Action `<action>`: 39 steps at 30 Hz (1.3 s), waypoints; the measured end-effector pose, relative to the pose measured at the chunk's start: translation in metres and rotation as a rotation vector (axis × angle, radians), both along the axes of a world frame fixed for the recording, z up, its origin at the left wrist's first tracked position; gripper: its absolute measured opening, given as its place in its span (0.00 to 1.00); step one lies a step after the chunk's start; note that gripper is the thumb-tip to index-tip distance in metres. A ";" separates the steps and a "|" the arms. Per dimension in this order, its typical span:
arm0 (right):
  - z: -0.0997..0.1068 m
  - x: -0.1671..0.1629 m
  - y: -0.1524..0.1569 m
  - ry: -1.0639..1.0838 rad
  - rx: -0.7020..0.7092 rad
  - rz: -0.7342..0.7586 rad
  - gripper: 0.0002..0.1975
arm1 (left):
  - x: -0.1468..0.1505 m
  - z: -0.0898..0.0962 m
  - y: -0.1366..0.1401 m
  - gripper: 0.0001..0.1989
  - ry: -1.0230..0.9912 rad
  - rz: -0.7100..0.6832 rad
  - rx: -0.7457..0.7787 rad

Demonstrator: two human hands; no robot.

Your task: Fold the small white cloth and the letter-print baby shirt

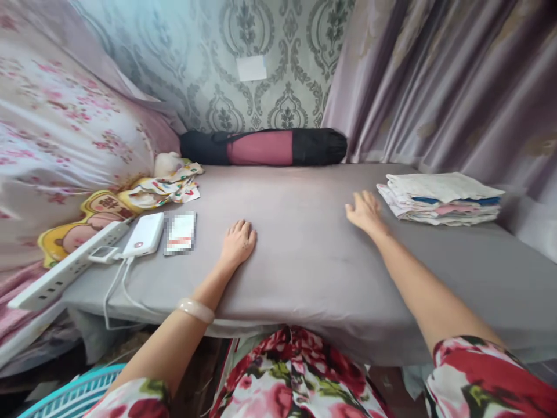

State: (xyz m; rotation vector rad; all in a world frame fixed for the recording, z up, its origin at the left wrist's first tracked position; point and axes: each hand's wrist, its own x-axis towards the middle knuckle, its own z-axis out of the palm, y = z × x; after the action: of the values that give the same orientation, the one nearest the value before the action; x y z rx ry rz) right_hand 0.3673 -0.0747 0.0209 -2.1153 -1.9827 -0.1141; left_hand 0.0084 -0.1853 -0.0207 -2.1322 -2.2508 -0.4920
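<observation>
My left hand [239, 241] lies palm down on the grey cloth [300, 273] that covers the table, fingers stretched forward and holding nothing. A pale bangle [196, 310] circles that wrist. Farther right, my right hand [364, 212] is slightly blurred, with its fingers apart and nothing in them. It is just left of a stack of folded cloths [441, 198], mostly white with blue and pink layers. Whether the right fingertips touch the table cover or the stack's edge I cannot tell.
Left on the table are a white power bank [144, 234] with cables, a power strip [69, 264], a blurred-out packet [180, 232] and a patterned cloth [167, 188]. A black and pink rolled bag [261, 147] lies along the back wall. A blue basket [73, 395] stands below, front left.
</observation>
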 end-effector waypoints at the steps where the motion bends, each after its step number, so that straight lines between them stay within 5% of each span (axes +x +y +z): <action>1: -0.003 -0.018 -0.005 0.013 -0.067 0.070 0.27 | 0.000 0.000 0.000 0.22 -0.005 0.000 0.002; 7: -0.019 -0.094 -0.032 0.050 -0.358 0.281 0.32 | -0.001 0.000 0.002 0.21 -0.014 -0.021 0.001; 15: -0.038 -0.102 -0.037 -0.024 -0.243 0.297 0.32 | -0.005 0.014 0.003 0.18 0.027 -0.090 -0.067; 19: -0.043 -0.102 -0.034 -0.048 -0.194 0.291 0.32 | -0.029 0.030 0.019 0.14 -0.083 -0.217 -0.144; 23: -0.046 -0.102 -0.033 -0.058 -0.160 0.281 0.33 | -0.067 0.045 0.044 0.13 -0.189 -0.196 -0.119; 30: -0.054 -0.097 -0.028 -0.073 -0.141 0.266 0.34 | -0.173 0.068 0.070 0.16 -0.260 0.195 0.129; 39: -0.063 -0.089 -0.026 -0.078 -0.109 0.291 0.36 | -0.291 0.081 0.062 0.21 -0.234 0.720 0.269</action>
State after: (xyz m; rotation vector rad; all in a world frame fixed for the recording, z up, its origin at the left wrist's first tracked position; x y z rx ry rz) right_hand 0.2782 -0.1003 -0.0425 -1.8825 -2.3676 -0.0371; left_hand -0.2825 -0.1237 0.0607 -1.0749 -2.6509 -0.9516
